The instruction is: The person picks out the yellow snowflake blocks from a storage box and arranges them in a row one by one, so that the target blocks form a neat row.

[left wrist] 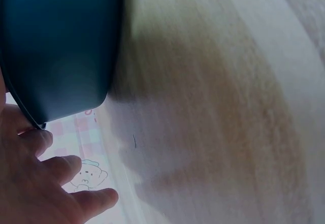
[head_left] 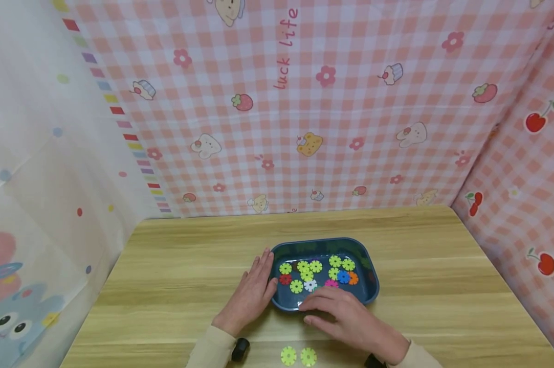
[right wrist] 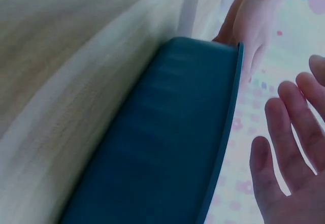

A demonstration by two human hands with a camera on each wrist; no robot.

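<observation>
A dark blue-green plastic tray (head_left: 286, 302) sits on the table and holds several notched snowflake discs. Most are yellow-green (head_left: 296, 286); others are white (head_left: 310, 285), blue (head_left: 343, 277), orange (head_left: 353, 278), red (head_left: 285, 279) and pink (head_left: 331, 283). My left hand (head_left: 251, 294) lies along the tray's left end with fairly straight fingers, the thumb by the rim. Above the tray's front rim hovers my right hand (head_left: 346, 314), its fingers loosely bent; the right wrist view shows nothing in them. Two yellow-green discs (head_left: 308, 357) lie side by side in front of the tray.
The wood-grain table (head_left: 189, 266) extends to both sides of the tray. Pink checked cloth (head_left: 304, 117) hangs behind it, with more patterned cloth on the left (head_left: 65, 168) and right (head_left: 525, 168).
</observation>
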